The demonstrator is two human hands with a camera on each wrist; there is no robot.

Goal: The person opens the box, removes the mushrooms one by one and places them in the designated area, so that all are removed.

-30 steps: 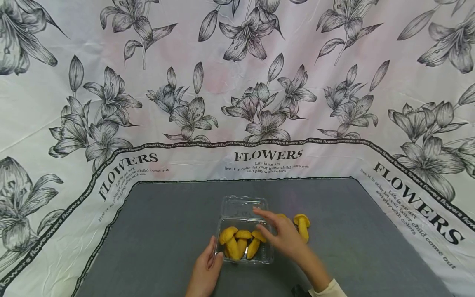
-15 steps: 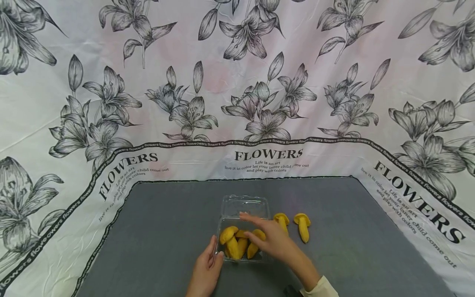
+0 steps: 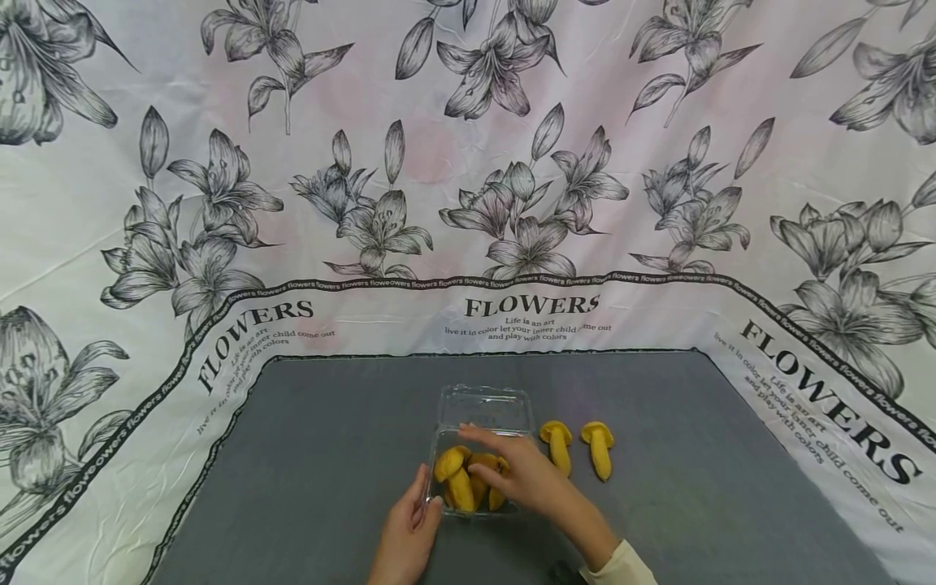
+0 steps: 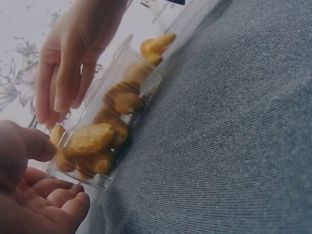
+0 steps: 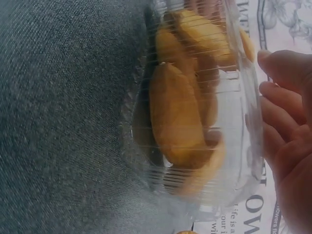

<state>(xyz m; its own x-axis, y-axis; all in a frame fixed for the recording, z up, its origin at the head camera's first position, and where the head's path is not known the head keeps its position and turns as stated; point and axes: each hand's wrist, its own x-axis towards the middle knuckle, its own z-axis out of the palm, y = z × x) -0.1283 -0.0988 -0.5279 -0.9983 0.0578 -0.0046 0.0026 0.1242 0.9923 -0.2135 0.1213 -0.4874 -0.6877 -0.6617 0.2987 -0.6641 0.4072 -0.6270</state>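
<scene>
A clear plastic clamshell box (image 3: 484, 409) lies on the grey tabletop with its lid folded back. Several yellow mushrooms (image 3: 459, 487) are inside it, stems pointing nearer me. My left hand (image 3: 405, 528) holds the box's left near corner, thumb at the rim (image 4: 61, 146) and fingers along the outside. My right hand (image 3: 530, 479) hovers over the right part of the box with extended, relaxed fingers, holding nothing visible and partly covering the mushrooms. In the right wrist view, a mushroom (image 5: 175, 114) shows through the ribbed wall, with the right fingers above the box.
Two more yellow mushrooms, one (image 3: 558, 447) closer to the box and another (image 3: 600, 451) further right, lie on the grey tabletop (image 3: 329, 439). A white flower-printed cloth (image 3: 380, 317) borders the table at the back and sides.
My right hand has moved left over the box, uncovering the nearer loose mushroom and hiding more of those inside. The left hand stays on the box.
</scene>
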